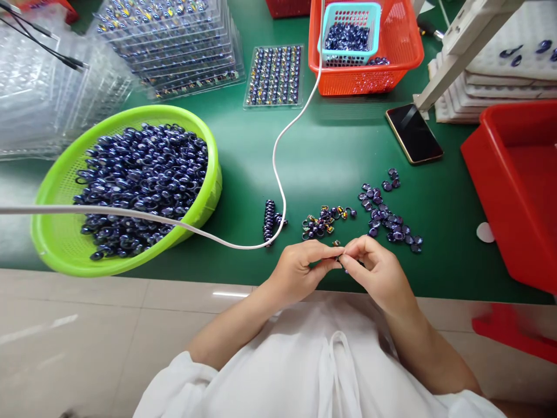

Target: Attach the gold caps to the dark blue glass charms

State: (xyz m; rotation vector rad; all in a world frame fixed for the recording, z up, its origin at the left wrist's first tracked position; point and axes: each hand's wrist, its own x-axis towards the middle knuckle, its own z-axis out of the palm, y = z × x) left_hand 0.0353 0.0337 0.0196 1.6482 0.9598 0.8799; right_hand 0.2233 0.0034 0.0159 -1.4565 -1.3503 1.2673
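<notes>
My left hand (304, 264) and my right hand (378, 270) meet at the table's front edge, fingertips pinched together around a small dark piece (338, 259). The fingers mostly cover it, so its exact kind does not show. Just beyond them lies a loose pile of small dark blue parts with gold-coloured bits (319, 223). Right of that are scattered shiny dark blue round caps (387, 219). To the left, a tight row of dark blue ring-like pieces (268, 220) lies beside a white cable (278, 174).
A green basket (213, 174) full of dark blue ring-like pieces stands left. Behind are stacked clear trays (174, 52), one filled tray (274, 75) and an orange basket (357, 86) holding a light blue one (324, 58). A phone (415, 133) and red bin (500, 186) are right.
</notes>
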